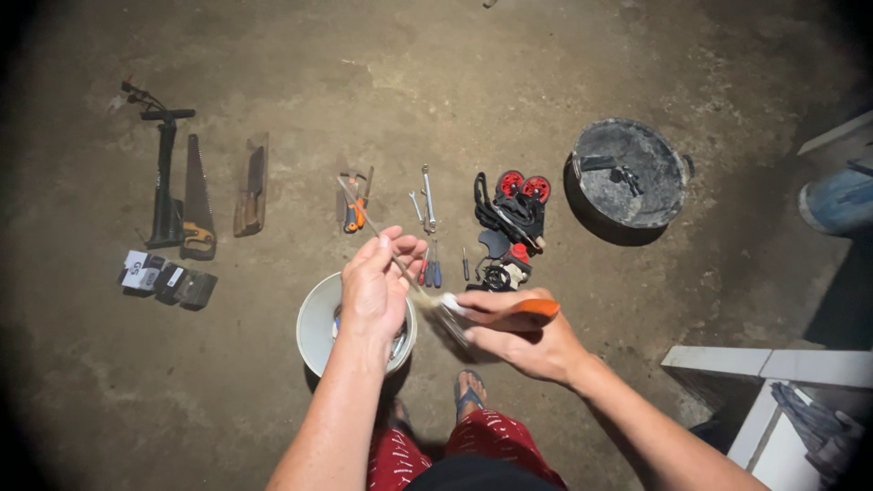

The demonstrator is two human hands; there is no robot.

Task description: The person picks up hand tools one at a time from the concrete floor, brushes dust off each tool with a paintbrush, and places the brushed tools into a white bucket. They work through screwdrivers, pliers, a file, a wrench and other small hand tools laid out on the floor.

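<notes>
Left hand (373,291) pinches a thin rod (368,218), right hand (523,336) grips a brush (455,314), scrubbing it over the bowl (314,323). Looks like mid-cleaning.

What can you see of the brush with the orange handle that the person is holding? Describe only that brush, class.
The brush is a paintbrush with a smooth orange handle that looks like plastic, a pale band and light bristles splayed leftwards. It lies roughly level, above the floor, just right of the white bowl. The right hand wraps the handle, thumb along the top. The left hand holds a thin rod that slants down to the bristles. The bristles look blurred.
</notes>
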